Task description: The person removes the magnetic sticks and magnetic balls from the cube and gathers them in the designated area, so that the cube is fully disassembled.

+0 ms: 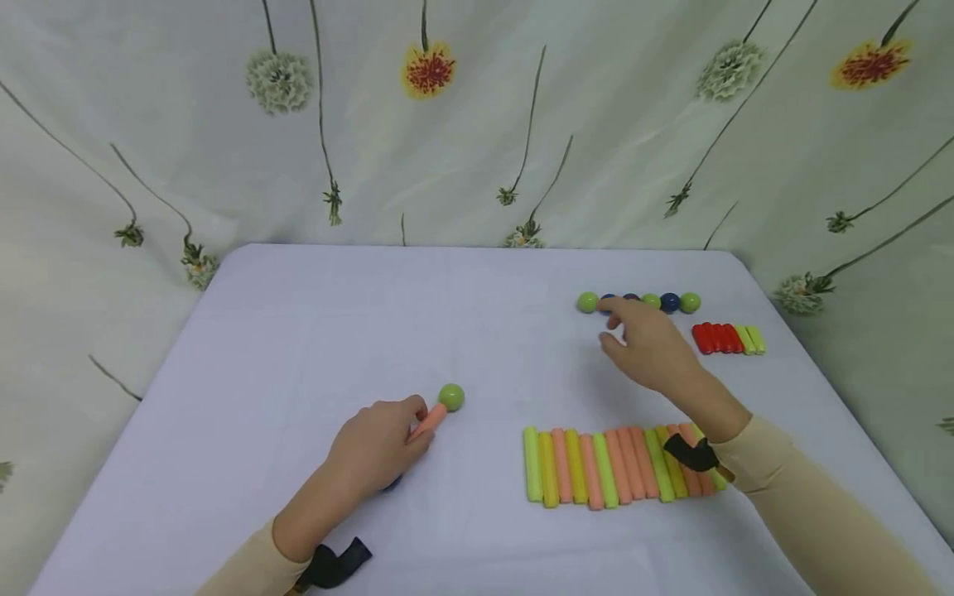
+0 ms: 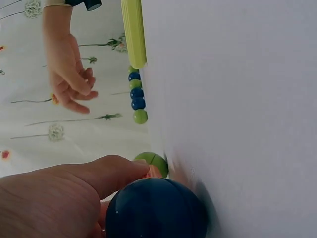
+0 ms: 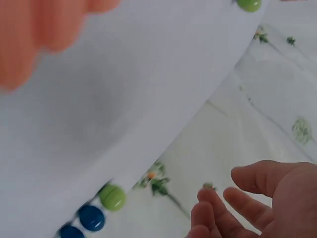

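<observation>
My left hand (image 1: pixel 376 443) pinches an orange stick (image 1: pixel 431 420) low over the white table, left of centre. A green ball (image 1: pixel 450 397) sits at the stick's far end. Close to the near end is a dark blue ball (image 2: pixel 156 208), large in the left wrist view and mostly hidden under the hand in the head view. My right hand (image 1: pixel 644 343) hovers with loosely bent fingers, nothing between them. It overlaps a row of green balls (image 1: pixel 690 302) and blue balls (image 1: pixel 669 302) at the table's far right.
Yellow, green and orange sticks (image 1: pixel 585 468) lie side by side at the near right, partly under the right forearm. Beyond them are short red sticks (image 1: pixel 717 338) and short yellow-green sticks (image 1: pixel 749 339). A flower-print cloth (image 1: pixel 477 149) hangs behind the table (image 1: pixel 298 331).
</observation>
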A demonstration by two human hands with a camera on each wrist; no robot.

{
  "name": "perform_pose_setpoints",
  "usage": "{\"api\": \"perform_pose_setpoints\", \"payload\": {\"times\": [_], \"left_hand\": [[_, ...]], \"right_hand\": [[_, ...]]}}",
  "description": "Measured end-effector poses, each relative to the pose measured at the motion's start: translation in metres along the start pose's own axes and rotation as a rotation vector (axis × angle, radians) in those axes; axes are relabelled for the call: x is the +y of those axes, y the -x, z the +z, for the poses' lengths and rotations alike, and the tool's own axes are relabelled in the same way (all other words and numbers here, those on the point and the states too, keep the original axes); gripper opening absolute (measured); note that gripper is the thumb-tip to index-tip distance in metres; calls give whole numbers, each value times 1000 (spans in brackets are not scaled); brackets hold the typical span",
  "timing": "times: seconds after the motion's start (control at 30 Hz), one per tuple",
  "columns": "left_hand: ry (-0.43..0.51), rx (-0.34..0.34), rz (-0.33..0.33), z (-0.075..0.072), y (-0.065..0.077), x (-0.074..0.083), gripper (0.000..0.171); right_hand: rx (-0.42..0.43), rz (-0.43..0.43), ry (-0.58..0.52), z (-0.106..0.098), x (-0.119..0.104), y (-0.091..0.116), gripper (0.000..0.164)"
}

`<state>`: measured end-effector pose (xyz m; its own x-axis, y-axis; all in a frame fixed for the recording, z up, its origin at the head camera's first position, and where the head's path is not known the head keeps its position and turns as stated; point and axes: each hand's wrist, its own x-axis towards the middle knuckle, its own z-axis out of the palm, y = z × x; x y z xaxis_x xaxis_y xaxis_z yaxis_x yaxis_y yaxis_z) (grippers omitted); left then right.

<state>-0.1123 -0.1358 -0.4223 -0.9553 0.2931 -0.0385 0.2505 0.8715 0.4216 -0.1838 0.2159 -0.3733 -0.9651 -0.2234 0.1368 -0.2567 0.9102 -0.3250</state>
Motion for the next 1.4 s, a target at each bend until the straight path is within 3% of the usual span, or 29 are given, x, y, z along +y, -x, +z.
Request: {"api": "perform_pose_setpoints", "payload": {"times": [0.23,0.33,0.43,0.63,0.87,1.13,1.27,1.4], "left_hand": [[-13,16,42,6,-6,-2,14],[4,9,52,9,-7,-3,15],[21,8,67,10,-7,-2,14],[5,29,99,11,-9,0,11],[-39,33,55,8,-9,-1,22],[-49,25,53,3,-5,-6,18],[-56,34,60,3,-3,-7,17],[-48,32,66,4,-2,-9,16]], "right_hand": [[-337,-328,-91,25,-75,-18,36],[-462,-415,-84,42,-97,-23,40],[-516,-490,-63,60,-111,-26,41],[-499,-559,29,76,-121,-31,32],[-475,-452,124,65,-106,-39,31],[-367,-312,-130,54,-65,-54,35],[-302,-193,-162,46,-48,-67,38],[-197,-16,-147,39,-29,-79,41]]}}
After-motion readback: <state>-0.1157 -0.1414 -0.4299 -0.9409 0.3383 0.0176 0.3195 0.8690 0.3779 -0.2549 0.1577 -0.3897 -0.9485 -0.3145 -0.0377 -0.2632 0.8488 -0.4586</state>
